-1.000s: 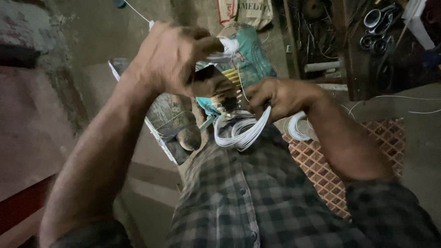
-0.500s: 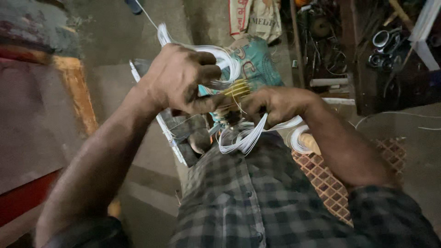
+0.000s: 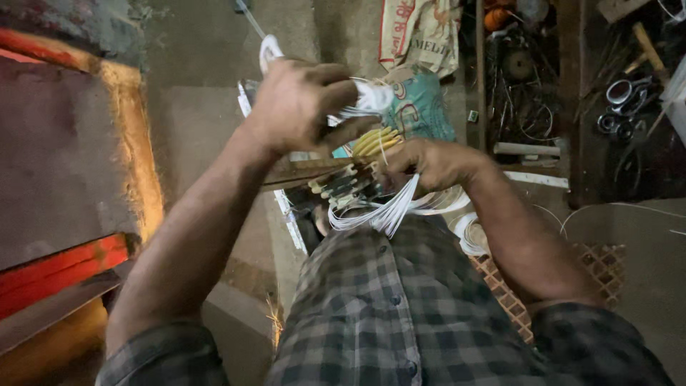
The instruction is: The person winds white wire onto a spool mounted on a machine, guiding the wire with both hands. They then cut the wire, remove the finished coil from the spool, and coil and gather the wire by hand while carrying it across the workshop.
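Both my hands grip white wire over my lap.
My left hand (image 3: pixel 300 107) pinches the wire (image 3: pixel 371 211) strands up high; my right hand (image 3: pixel 429 164) clamps the looped bundle near the yellow coil (image 3: pixel 375 141).

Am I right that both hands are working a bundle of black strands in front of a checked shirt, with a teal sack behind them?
Not quite: the strands are white, not black, as the head view shows. The left hand and right hand do work them in front of the checked shirt, with the teal sack behind.
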